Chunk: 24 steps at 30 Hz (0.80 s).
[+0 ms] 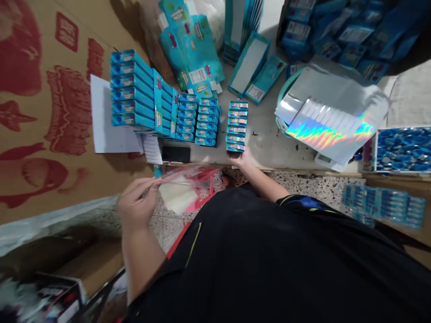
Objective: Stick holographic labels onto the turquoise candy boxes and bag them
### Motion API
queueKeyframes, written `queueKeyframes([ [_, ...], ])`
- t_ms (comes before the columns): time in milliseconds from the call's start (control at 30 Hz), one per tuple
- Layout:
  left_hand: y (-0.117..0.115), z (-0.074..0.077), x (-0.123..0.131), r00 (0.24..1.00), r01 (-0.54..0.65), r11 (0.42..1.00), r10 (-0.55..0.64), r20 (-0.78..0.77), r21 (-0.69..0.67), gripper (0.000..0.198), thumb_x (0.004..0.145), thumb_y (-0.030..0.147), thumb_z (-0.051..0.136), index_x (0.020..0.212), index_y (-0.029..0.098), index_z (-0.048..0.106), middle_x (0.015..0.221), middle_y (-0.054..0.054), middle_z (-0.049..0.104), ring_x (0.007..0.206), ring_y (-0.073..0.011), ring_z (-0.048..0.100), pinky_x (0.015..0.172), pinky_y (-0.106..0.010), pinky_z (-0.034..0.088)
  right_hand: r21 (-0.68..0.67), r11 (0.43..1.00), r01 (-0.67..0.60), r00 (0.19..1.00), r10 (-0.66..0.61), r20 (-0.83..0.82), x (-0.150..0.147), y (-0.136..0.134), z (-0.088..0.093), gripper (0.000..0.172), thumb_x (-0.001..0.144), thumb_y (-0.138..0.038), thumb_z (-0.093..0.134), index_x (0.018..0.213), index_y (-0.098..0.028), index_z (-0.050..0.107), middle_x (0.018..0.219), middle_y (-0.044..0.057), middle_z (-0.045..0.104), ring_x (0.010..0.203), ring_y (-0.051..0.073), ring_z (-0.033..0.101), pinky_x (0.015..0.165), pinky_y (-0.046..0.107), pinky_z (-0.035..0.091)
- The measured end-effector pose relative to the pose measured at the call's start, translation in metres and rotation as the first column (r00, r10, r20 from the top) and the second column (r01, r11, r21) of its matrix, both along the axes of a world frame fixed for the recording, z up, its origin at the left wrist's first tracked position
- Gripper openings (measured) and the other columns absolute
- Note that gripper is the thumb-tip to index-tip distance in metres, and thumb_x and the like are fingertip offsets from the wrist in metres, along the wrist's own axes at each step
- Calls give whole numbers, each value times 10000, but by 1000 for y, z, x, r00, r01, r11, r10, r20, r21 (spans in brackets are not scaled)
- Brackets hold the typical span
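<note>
My left hand (139,197) is closed with the fingers pinched on the edge of a clear plastic bag (188,177). The bag hangs in front of the table, and a pale sheet shows through or behind it. At the table's front edge my right hand (238,159) grips the near end of a block of small blue boxes (237,127). Part of that hand is hidden beneath the block. Left of it stand shorter stacks of blue boxes (206,121) and a taller stack (133,89).
A black phone (176,154) lies near the table edge. Flattened teal cartons (193,54) are at the back. Shiny silver sheets (336,112) rest over a round basin. On the right are a tray of blue pieces (404,150) and a box of blue packets (336,33).
</note>
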<state>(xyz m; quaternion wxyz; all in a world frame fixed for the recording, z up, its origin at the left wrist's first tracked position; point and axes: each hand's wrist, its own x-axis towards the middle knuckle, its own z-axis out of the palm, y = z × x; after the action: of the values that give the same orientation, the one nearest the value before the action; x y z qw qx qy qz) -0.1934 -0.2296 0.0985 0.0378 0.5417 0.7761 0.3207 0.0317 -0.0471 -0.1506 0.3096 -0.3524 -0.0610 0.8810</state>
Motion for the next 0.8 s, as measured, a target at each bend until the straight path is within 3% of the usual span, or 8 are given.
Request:
queueKeyframes([
  [100,14,5,2,999,32,999,-33,-3,-16,70,836,340,755,831,303,814,833,6,788,754,-206,730,718,-342,591,-58,998,3,1000,-4,-14,42,-12,11,415,950,-601,417,989,-240,616,914,13,736,989,189,644,1002,463,545],
  [200,30,13,9,998,56,998,-56,-13,15,95,855,342,745,841,279,815,812,-3,773,740,-191,714,685,-313,567,-247,969,24,998,-38,-49,90,-28,18,340,954,-523,451,1055,-238,607,977,46,755,1002,229,685,891,471,608],
  [267,39,18,16,998,67,996,-66,-10,63,90,863,323,744,857,269,816,809,-5,767,740,-183,708,680,-302,556,-366,930,32,998,-50,-40,119,-34,21,343,954,-506,456,1107,-238,606,1027,69,760,1003,247,698,814,450,627],
  [333,47,21,23,997,78,992,-80,9,95,93,872,314,744,874,260,819,816,-9,768,746,-179,707,692,-300,557,-398,917,-15,999,-6,-54,142,-34,22,412,950,-535,438,1165,-227,607,1060,94,758,959,249,698,718,403,619],
  [467,51,22,36,992,113,991,-117,43,77,115,901,318,734,930,256,827,843,-11,772,764,-166,707,718,-287,568,-328,934,-144,979,86,-185,170,-24,27,551,907,-617,415,1199,-193,611,1085,122,742,867,225,667,614,318,551],
  [633,41,24,47,997,69,995,-70,18,79,134,914,324,728,961,249,828,870,-11,775,791,-165,707,766,-290,572,-238,941,-241,955,186,-230,190,-24,37,538,856,-638,507,1131,-189,623,1009,91,719,756,177,609,581,277,502],
  [800,31,36,50,999,38,998,-38,12,45,171,927,365,704,963,250,825,907,-22,776,841,-192,714,794,-323,579,-19,942,-334,941,333,-56,216,-36,60,492,915,-668,549,1047,-205,650,894,32,659,668,140,543,587,287,518],
])
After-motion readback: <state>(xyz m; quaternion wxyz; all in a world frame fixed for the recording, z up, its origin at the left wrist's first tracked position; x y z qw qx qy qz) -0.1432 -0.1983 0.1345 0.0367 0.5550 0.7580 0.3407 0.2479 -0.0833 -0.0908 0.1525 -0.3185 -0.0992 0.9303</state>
